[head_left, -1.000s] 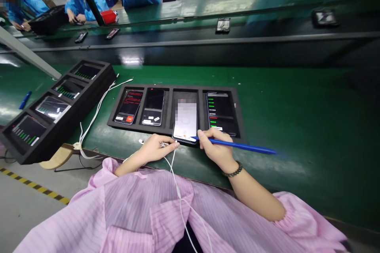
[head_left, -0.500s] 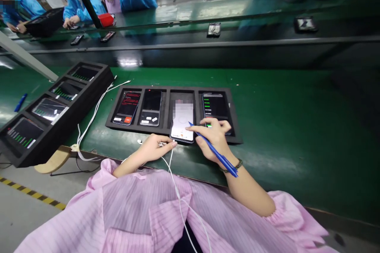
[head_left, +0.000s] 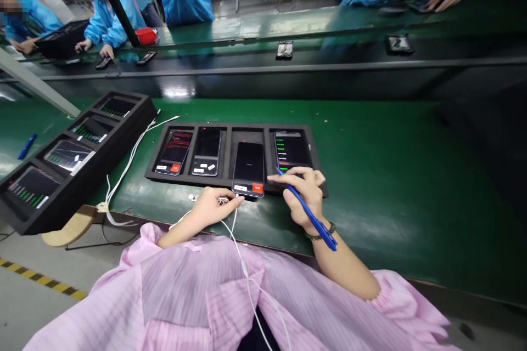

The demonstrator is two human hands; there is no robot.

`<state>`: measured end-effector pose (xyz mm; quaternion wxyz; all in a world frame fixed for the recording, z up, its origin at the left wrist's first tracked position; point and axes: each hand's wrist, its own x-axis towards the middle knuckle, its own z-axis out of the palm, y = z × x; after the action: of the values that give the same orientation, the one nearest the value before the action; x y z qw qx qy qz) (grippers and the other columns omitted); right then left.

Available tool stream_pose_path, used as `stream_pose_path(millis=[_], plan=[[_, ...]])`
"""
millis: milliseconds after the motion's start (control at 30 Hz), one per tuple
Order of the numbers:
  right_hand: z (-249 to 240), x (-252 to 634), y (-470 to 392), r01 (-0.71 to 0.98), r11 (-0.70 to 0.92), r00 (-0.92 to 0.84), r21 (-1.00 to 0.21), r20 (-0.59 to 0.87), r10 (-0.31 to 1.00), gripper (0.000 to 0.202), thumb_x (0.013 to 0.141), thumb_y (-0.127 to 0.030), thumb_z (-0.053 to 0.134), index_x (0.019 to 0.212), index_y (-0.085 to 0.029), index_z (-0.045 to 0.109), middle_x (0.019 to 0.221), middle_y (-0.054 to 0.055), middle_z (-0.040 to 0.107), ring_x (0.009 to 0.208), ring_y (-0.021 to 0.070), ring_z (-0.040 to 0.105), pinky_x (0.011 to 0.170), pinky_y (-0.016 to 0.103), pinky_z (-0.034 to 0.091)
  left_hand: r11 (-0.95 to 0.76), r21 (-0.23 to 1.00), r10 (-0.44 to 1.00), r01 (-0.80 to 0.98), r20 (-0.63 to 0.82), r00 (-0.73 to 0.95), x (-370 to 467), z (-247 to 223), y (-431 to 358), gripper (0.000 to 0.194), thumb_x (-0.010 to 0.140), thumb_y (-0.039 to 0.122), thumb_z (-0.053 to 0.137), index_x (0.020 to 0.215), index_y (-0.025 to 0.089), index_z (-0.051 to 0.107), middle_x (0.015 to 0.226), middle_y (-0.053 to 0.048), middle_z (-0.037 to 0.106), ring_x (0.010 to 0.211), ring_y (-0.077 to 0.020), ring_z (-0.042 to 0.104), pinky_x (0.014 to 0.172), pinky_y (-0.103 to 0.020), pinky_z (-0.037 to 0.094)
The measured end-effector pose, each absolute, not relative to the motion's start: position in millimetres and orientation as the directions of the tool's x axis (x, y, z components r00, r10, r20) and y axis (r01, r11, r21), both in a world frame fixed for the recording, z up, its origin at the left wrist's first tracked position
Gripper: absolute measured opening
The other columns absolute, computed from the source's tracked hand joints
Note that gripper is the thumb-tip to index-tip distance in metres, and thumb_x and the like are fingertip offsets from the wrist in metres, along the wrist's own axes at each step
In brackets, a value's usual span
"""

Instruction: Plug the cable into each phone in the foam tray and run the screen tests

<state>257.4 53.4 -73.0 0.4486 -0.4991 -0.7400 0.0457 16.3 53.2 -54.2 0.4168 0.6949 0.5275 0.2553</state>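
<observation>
A black foam tray (head_left: 226, 180) holds several phones in its slots. The third phone (head_left: 248, 167) sticks out over the tray's front edge, its screen dark with a red button at the lower right. My left hand (head_left: 214, 205) is closed at that phone's bottom edge, fingers on the white earphone cable (head_left: 234, 225) that meets the phone there. A blue pen (head_left: 308, 211) rests in my right hand (head_left: 304, 194), which hovers right of this phone, in front of the rightmost phone (head_left: 291, 149). Two more phones lie in the left slots.
A second foam tray (head_left: 123, 145) with several phones stands at the left, white cables (head_left: 129, 162) beside it. Another blue pen (head_left: 27, 146) lies far left. Behind runs a dark line with devices (head_left: 284, 50); people in blue sleeves work beyond it.
The third phone's screen went from a white page to a dark one with a red button. My right hand has moved off the screen to the right. My left hand stays at the cable.
</observation>
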Motion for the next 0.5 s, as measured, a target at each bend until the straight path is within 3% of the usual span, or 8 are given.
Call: stream_pose_path(millis=[133,233,367,500], plan=[[-73.6,258.8,59.1,0.759,0.349,0.004,-0.549,0.540,0.842,0.041,0.093,-0.036,0.036,0.103,-0.027,0.075,0.096,0.007,0.069,0.100,0.0278,0.056,0.091,0.047,0.028,-0.114,0.770,0.965,0.627,-0.063,0.253,22.3,-48.8,48.9,0.028,0.087,0.039,0.066,0.075,0.017,0.077,0.070,-0.003,0.074,0.065,-0.0157,0.065,0.066,-0.025,0.042],[-73.6,252.4,65.5,0.794,0.322,-0.001,-0.516,0.529,0.849,0.039,0.095,-0.031,0.037,0.109,-0.027,0.072,0.105,0.006,0.070,0.106,0.0276,0.054,0.091,0.046,0.026,-0.138,0.645,0.961,0.752,-0.098,0.260,26.4,-43.0,47.7,0.025,0.089,0.035,0.063,0.077,0.017,0.076,0.068,-0.004,0.073,0.064,-0.0172,0.065,0.064,-0.026,0.039],[-70.9,239.6,71.2,0.838,0.374,-0.149,-0.398,0.491,0.858,0.033,0.095,-0.032,0.044,0.116,-0.025,0.068,0.110,0.007,0.071,0.115,0.0285,0.052,0.094,0.046,0.023,-0.171,0.531,0.953,0.830,-0.124,0.276,30.8,-37.8,46.8,0.027,0.091,0.030,0.055,0.076,0.016,0.073,0.076,-0.010,0.075,0.073,-0.0243,0.069,0.064,-0.030,0.036],[-71.9,238.8,66.1,0.776,0.515,-0.337,-0.364,0.451,0.827,0.026,0.094,-0.034,0.050,0.108,-0.026,0.071,0.105,0.004,0.075,0.112,0.0283,0.054,0.096,0.048,0.021,-0.153,0.574,0.947,0.804,-0.148,0.286,31.9,-38.7,44.9,0.033,0.094,0.031,0.048,0.074,0.016,0.070,0.078,-0.012,0.074,0.078,-0.0270,0.069,0.067,-0.032,0.038]])
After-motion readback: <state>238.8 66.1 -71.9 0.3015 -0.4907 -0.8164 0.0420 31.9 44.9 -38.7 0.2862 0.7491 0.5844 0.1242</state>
